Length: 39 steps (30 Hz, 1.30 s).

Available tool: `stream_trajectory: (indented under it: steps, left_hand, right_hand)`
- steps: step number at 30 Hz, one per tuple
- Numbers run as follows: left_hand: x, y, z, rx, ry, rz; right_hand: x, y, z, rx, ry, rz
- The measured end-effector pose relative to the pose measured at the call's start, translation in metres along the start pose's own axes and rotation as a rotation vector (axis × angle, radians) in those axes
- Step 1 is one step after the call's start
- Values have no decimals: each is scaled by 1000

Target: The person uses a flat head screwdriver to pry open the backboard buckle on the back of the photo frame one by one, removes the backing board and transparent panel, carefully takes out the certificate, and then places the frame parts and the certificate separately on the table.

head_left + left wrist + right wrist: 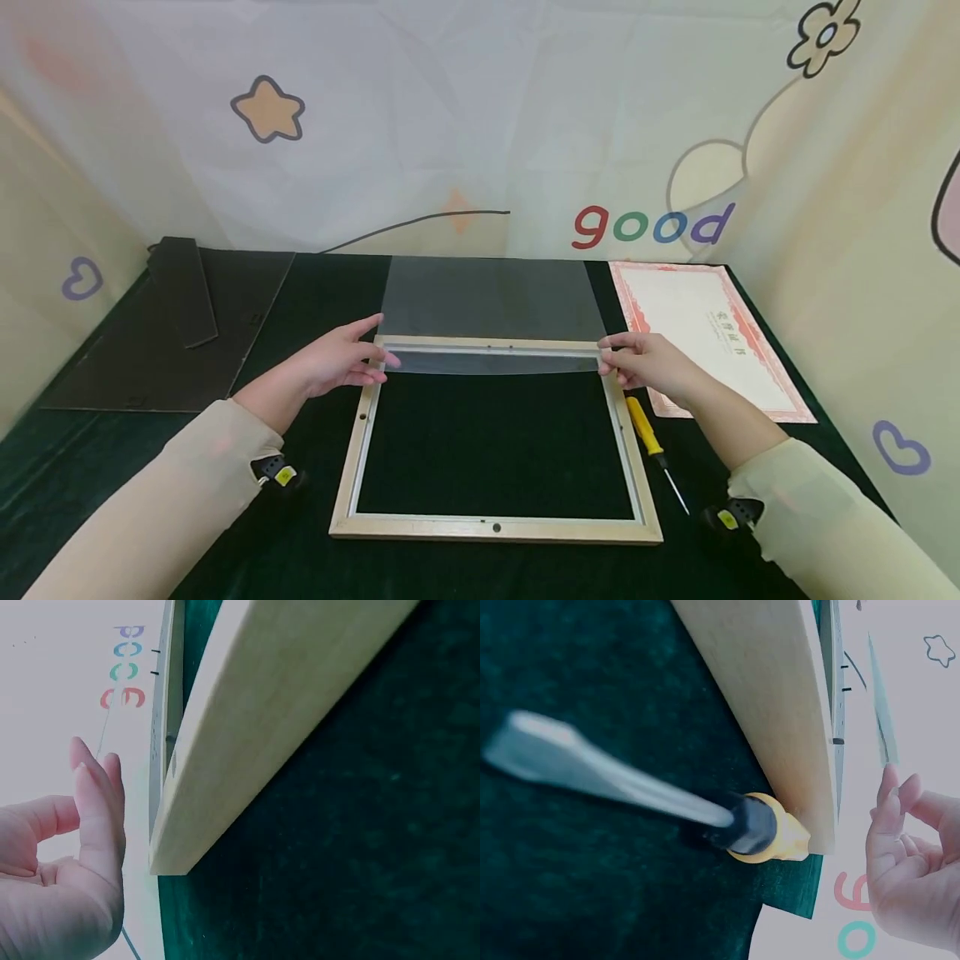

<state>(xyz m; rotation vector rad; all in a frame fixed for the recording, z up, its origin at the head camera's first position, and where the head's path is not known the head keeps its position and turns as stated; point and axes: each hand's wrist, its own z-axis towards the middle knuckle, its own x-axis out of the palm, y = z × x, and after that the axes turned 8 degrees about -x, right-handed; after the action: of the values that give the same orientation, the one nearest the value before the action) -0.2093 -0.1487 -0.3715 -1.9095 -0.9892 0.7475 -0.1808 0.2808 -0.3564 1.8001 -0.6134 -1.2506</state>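
Observation:
A clear plastic-looking sheet is held raised, overlapping the far rail of a light wooden picture frame in the head view. My left hand pinches the sheet's left edge, and in the left wrist view its fingertips meet at the thin edge line. On the other side my right hand pinches the right edge between thumb and finger. In the right wrist view the sheet appears as a narrow strip above those fingertips. The frame lies flat, its inner groove facing up, dark green cloth showing through.
Beside the frame's right rail lies a yellow-handled screwdriver. A red-bordered certificate is at the back right. At the back left rests a dark backing board with a stand flap. Printed curtains surround the green-covered table.

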Motion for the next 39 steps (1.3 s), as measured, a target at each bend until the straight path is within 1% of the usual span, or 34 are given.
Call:
stream_trajectory:
  steps: [4,7,11,16,19,23,29,33,35,39]
  left_hand:
    - [-1,-4,8,-7,-19,-12]
    - [-2,-8,13,-5,-47,-27]
    - [-4,-9,19,3,-88,-7]
    - [-5,-11,25,3,-114,8]
    - [-4,-12,29,-3,-133,3]
    - [-4,-13,33,-18,-168,-26]
    - [-4,-12,37,-31,-180,-72]
    - [-5,-12,37,-42,-182,-90]
    - [-6,-12,36,-50,-187,-82]
    - [-9,-10,33,-56,-195,-49]
  right_hand:
    - [-3,0,6,6,1,-12]
    - [-5,-1,13,19,-9,-9]
    - [-6,-1,21,28,-25,-7]
    - [-6,-2,29,53,-51,-14]
    - [-5,-3,32,64,-61,-12]
    - [-4,-4,35,69,-69,19]
    - [-3,-2,37,78,-62,59]
    - [-1,-2,36,87,-38,84]
    - [0,-2,35,82,-18,48]
    - [4,-2,35,39,7,-84]
